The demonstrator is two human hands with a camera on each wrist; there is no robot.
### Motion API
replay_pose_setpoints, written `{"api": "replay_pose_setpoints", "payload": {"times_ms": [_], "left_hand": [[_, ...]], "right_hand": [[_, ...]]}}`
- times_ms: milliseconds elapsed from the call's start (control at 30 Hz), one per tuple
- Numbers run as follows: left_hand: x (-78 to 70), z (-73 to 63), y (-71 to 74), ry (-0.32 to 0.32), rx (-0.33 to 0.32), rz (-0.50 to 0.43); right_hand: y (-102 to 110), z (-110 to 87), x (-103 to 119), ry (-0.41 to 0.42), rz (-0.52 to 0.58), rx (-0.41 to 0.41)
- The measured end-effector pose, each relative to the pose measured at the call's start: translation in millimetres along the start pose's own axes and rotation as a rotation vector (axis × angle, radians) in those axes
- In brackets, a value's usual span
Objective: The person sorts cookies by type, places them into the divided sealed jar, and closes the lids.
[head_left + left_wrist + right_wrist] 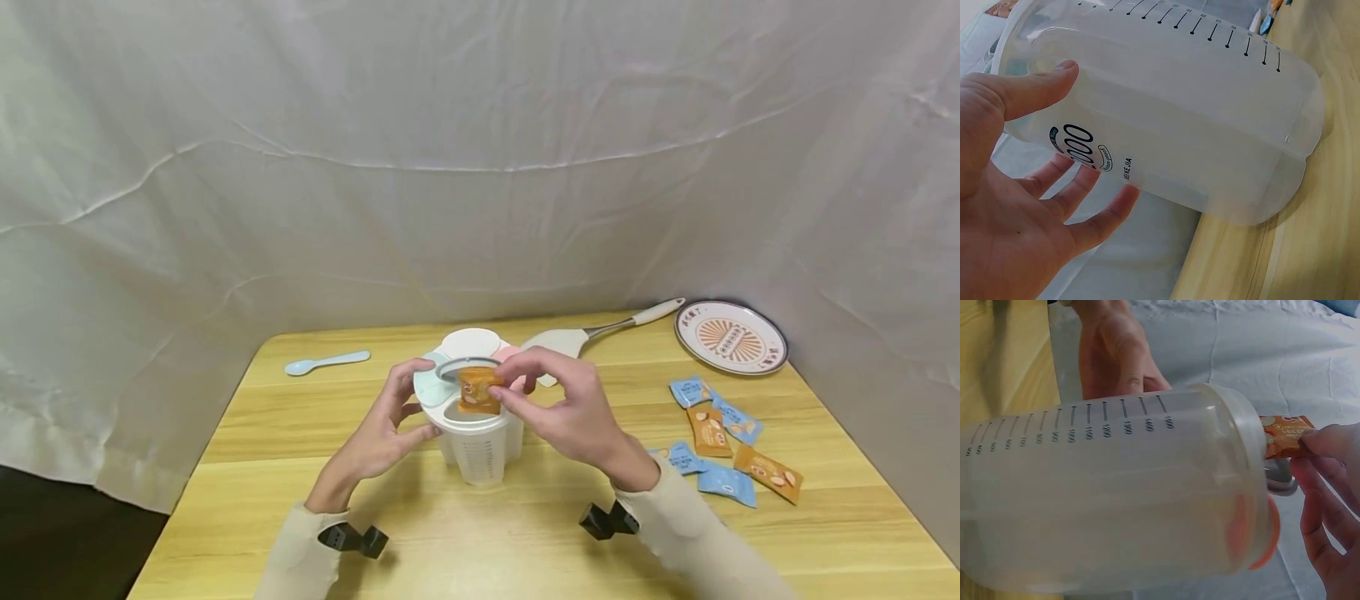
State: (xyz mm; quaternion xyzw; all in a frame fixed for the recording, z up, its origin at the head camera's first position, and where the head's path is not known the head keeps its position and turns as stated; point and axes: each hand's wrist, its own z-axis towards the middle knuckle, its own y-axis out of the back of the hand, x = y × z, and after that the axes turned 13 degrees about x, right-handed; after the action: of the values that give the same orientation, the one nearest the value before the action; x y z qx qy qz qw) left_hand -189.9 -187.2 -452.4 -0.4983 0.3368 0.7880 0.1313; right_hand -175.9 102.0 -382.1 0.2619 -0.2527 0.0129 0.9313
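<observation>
A translucent plastic canister [480, 458] with printed measuring marks stands upright on the table. Its lid has white [471, 342], mint [430, 387] and pink flaps, and a clear, grey-rimmed flap [448, 368] is raised over a front opening. My left hand [386, 429] holds the canister near the top, thumb on one side and fingers on the other in the left wrist view. Between thumb and forefinger, my right hand [573, 412] pinches an orange snack packet [477, 393]. The packet hangs over the opening, its lower edge right at the lid in the right wrist view.
To the right lie several blue packets [727, 483] and orange packets [709, 432]. A white spatula [564, 340] and a round patterned plate [765, 360] are behind them. A light-blue spoon [330, 362] lies at the back left. Grey cloth [480, 208] hangs around the table.
</observation>
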Motion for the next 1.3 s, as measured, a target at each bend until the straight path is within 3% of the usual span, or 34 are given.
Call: {"api": "replay_pose_setpoints", "payload": {"times_ms": [267,633,833,1067,1300], "left_hand": [[-1.0,0.5,0.1,-0.002,0.0,0.007],[2.8,0.5,0.7,-0.012,-0.006,0.012],[1.7,0.4,0.7,-0.011,-0.003,0.007],[-0.9,1.9,0.0,-0.009,0.0,-0.009],[-1.6,0.8,0.3,-0.006,-0.006,-0.01]], "right_hand": [[-5.5,0.0,-1.5,0.053,0.014,0.046],[-1.0,-4.6,1.4,0.071,0.008,0.025],[-1.7,-7.4,0.0,0.099,-0.031,0.076],[-1.3,-12.6,2.1,0.077,-0.063,0.081],[12.3,-24.5,-1.2,0.055,-0.121,0.05]]}}
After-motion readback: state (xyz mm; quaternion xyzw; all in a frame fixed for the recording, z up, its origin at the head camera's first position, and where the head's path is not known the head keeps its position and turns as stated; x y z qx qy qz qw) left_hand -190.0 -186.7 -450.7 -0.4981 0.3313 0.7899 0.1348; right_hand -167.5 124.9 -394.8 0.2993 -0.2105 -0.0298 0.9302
